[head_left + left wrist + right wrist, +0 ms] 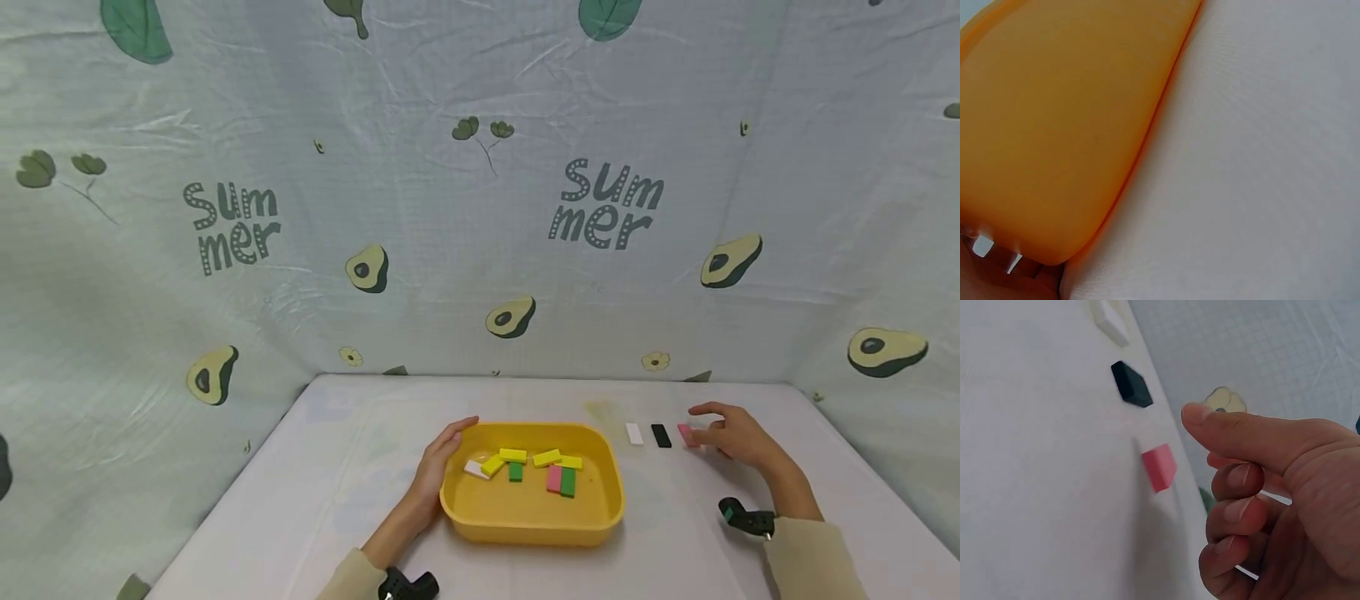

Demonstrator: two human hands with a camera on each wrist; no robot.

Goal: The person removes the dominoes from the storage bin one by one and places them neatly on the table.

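— Pink rectangular block, where does it stand?
— On the white cloth-covered table, third in a short row right of the yellow plastic tray. A small white block comes first, a black block sits between, then the pink one, each a little apart from the next.

— And the right hand?
— Just beside the pink block. In the right wrist view the fingers are loosely curled, the thumb stretched over them, and nothing sits between; the pink block is free of the fingertips.

— The left hand?
— Its palm lies against the tray's left wall, fingers fairly straight along the rim, touching rather than gripping. The left wrist view shows only the tray's orange-yellow side and the cloth.

— What is inside the tray?
— Several small blocks lying flat: yellow ones, two green, one pink, one white by the left wall.

— Behind it all?
— A pale fabric backdrop printed with avocados, leaves and the word "Summer".
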